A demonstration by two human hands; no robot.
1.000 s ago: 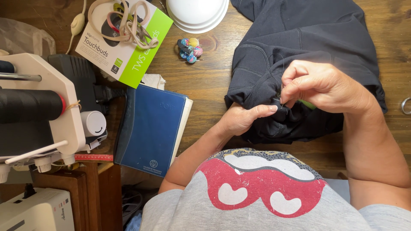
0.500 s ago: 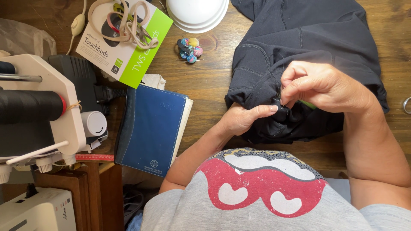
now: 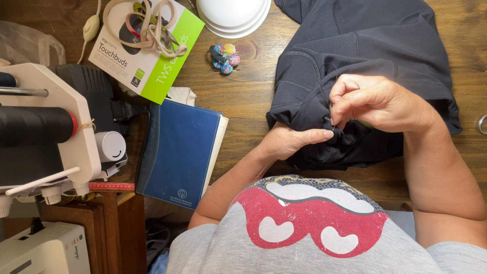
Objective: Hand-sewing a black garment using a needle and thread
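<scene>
Both hands meet on the dark garment (image 3: 365, 45): left hand (image 3: 289, 142) pins a bunched fold, right hand (image 3: 378, 101) pinches a needle at the seam, blue notebook (image 3: 177, 152) nearby

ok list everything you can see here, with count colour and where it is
garment: 1, dark navy, top right of the wooden table, bunched under both hands
notebook: 1, blue, centre left
box: 1, white and green, top left, beige cord on top
bowl: 1, white, top centre
ball: 1, multicoloured, below the bowl
thread spool: 1, black, far left on a white stand
left hand: pressing the garment
right hand: pinching at the fabric
</scene>
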